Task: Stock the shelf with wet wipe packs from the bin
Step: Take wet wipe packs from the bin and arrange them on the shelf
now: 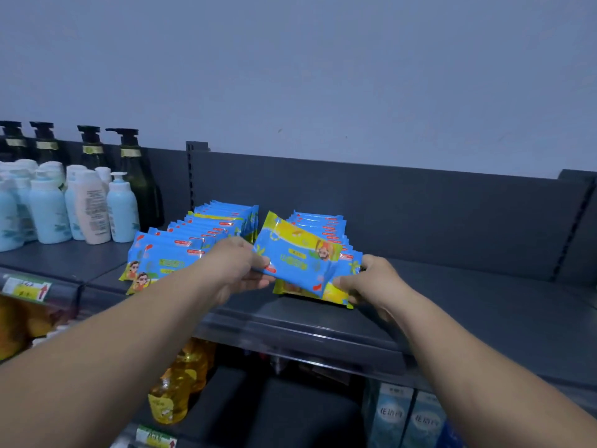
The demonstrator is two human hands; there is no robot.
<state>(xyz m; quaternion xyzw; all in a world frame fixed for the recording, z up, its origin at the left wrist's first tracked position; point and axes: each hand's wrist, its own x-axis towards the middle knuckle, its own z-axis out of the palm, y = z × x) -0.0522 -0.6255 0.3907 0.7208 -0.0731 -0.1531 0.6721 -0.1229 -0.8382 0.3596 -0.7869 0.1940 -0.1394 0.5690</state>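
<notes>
One wipe pack (298, 258) has its long axis left-right.

Both bare forearms stretch forward, angling in toward each other. The left hand (237, 268) pinches one end of a wet wipe pack (298, 258), and the right hand (371, 279) curls round the other end.

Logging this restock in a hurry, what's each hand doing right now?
Left hand: pinching the left end of a wet wipe pack.
Right hand: gripping the right end of the same pack.
</notes>
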